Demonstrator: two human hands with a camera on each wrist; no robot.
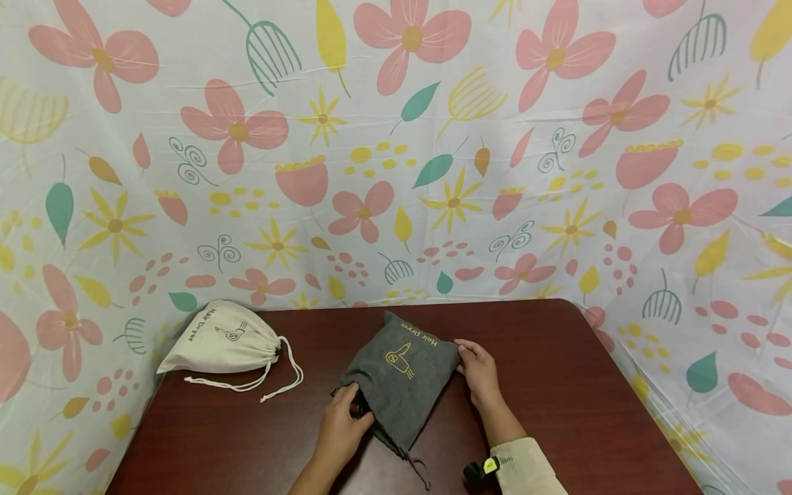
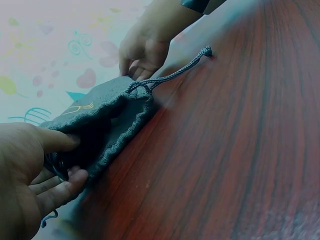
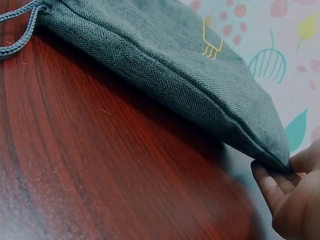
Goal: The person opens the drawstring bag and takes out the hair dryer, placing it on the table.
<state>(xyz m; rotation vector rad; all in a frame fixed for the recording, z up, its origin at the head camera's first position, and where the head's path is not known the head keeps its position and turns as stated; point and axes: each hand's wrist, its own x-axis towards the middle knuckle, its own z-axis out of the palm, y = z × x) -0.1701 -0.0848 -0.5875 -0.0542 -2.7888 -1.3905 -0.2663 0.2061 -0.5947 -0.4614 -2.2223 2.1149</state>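
Observation:
A dark grey drawstring bag (image 1: 414,385) with "Hair Dryer" and a yellow hair-dryer outline lies aslant on the table, its mouth towards the person. My left hand (image 1: 339,426) is at that mouth, thumb and fingers on either side of a shiny black thing (image 2: 59,166) partly inside the bag; its kind is hidden. With thumb and fingers my right hand (image 3: 295,192) pinches the bag's far right corner, which is raised off the table in the right wrist view. A knotted grey drawstring (image 2: 185,69) trails from the mouth's near end.
To the left on the dark red-brown wooden table (image 1: 544,385) lies a cream drawstring bag (image 1: 223,340), also marked "Hair Dryer", its white cords spread beside it. A flower-printed cloth (image 1: 396,172) hangs behind and along both sides of the table.

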